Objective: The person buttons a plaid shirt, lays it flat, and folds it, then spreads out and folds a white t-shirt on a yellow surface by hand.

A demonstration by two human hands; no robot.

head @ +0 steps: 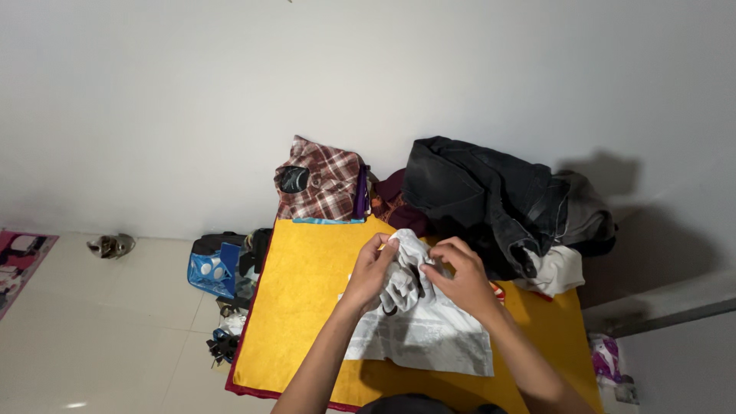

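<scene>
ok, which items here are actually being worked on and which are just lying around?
In hand:
left hand and right hand, both pinching the pale grey garment
yellow cloth under it

Lying about:
folded plaid shirt
dark clothes pile
blue bag on the floor
shoe

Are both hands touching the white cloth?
Touching. The head view shows the left hand and the right hand pinching the bunched top of the white cloth, fingers pressed into its folds.
</scene>
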